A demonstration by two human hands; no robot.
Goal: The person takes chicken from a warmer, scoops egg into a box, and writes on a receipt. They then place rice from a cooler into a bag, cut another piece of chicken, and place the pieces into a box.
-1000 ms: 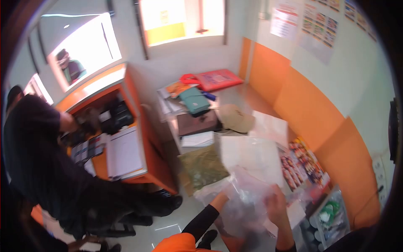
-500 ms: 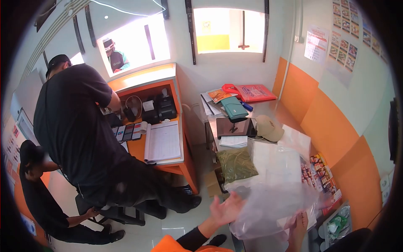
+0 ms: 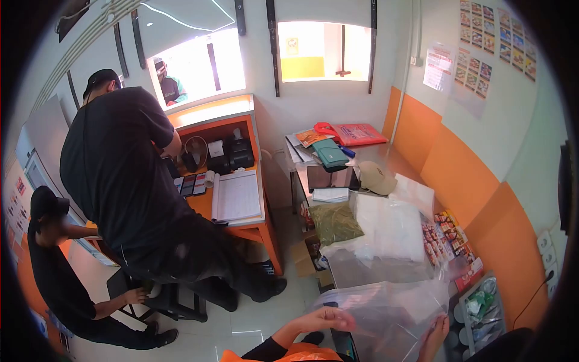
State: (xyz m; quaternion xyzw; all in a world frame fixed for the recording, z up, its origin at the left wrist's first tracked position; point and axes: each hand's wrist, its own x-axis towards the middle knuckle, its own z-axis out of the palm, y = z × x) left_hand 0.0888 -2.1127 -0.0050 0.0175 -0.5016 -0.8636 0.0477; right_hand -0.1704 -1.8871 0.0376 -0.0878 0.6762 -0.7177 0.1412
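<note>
A large clear plastic bag [image 3: 386, 311] is spread between my two hands, low over the near end of the metal table [image 3: 362, 274]. My left hand [image 3: 330, 318] is closed at the bag's left edge, thumb against fingers. At the opposite edge, my right hand [image 3: 435, 333] grips the film with its fingers partly hidden. Beyond the bag lies a stack of white translucent plastic bags [image 3: 389, 226]. A flat pack filled with something olive green [image 3: 336, 223] rests to the left of that stack.
A beige cap [image 3: 375, 178], a dark tablet [image 3: 329, 178] and a teal pouch [image 3: 330, 153] lie farther back. A grey bin [image 3: 482, 314] stands at right. Two people in black are at left, one bent over the orange desk [image 3: 238, 226]. An open cardboard box [image 3: 307, 256] sits beside the table.
The bag has come down and spread flatter. My left hand, earlier open with its fingers apart, has closed at the bag's edge. My right hand has shifted slightly right.
</note>
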